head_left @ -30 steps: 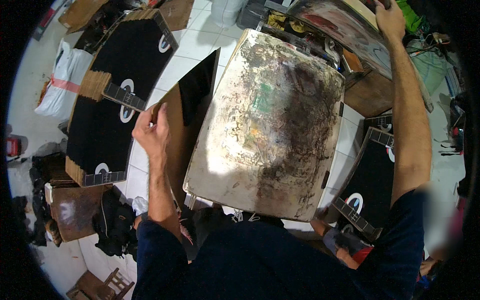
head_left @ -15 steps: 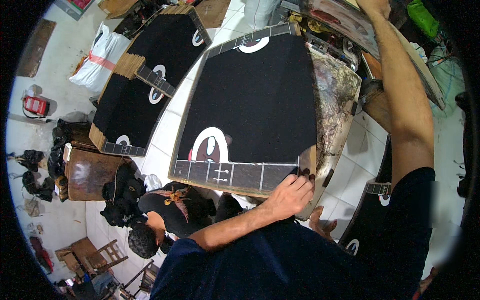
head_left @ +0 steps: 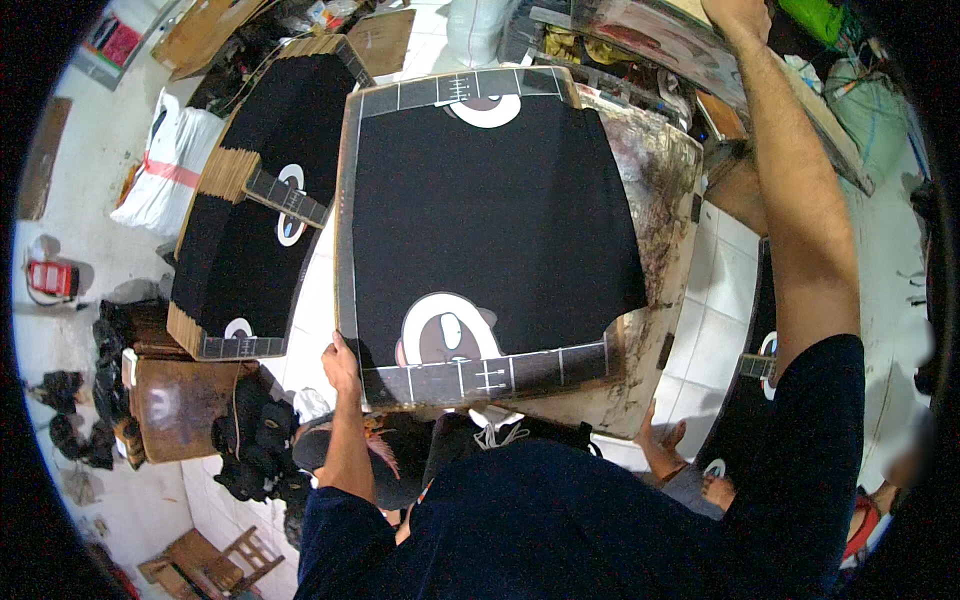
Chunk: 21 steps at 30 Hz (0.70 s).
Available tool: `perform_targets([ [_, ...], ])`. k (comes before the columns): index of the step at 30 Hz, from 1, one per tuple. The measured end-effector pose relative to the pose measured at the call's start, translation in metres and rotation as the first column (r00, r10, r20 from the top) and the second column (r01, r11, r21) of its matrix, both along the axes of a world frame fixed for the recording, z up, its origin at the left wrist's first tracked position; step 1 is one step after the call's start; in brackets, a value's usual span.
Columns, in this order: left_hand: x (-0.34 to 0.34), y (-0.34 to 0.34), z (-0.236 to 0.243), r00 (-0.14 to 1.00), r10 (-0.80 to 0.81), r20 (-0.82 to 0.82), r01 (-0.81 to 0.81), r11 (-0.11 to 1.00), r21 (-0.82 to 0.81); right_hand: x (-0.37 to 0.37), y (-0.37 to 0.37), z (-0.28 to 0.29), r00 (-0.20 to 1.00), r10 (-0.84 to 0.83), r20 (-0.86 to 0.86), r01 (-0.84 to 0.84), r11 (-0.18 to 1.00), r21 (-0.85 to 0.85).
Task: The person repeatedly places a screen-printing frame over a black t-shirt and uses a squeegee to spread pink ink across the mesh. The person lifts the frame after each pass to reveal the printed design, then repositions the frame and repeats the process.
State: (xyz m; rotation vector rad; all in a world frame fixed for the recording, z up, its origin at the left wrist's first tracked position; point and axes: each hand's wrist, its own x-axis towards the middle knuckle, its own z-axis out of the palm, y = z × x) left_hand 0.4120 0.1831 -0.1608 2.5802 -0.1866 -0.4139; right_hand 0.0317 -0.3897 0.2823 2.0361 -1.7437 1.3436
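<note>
A flat board (head_left: 590, 365) with dark, white-lined borders lies before me, slightly tilted. Black fabric (head_left: 480, 220) covers its middle, with a large cartoon eye print at the near edge and another at the far edge. The fabric's right side hangs loosely past the board. My left hand (head_left: 342, 365) is closed on the board's left edge, close to the near corner. Up at the far right, my outstretched right hand (head_left: 738, 20) grips the rim of a raised wooden frame (head_left: 665, 40) with a stained panel. Its fingertips are partly cut off by the picture's top.
Beneath the board is a stained, paint-crusted table (head_left: 655, 170). Similar boards with black fabric (head_left: 265, 130) stand to the left, and more black fabric (head_left: 730, 420) lies at right. A seated person (head_left: 340, 445) is close below the board. A brown box (head_left: 190, 410) stands at lower left.
My left hand has left the board's near right corner and now holds its left edge. The board has turned slightly, and the fabric's right side has come loose. My right hand stays on the frame.
</note>
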Motion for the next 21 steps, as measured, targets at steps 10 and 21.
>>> perform_targets([
  [10,-0.006,-0.031,0.034,0.955,-0.201,-0.218,0.056,0.844,-0.533,-0.004,-0.022,-0.01,0.998,-0.058,-0.018,0.056,0.994,-0.089],
  [21,-0.035,-0.044,0.051,0.757,-0.635,-0.154,0.618,0.772,-0.146,-0.003,-0.024,-0.017,0.999,-0.011,0.032,0.012,0.999,-0.031],
])
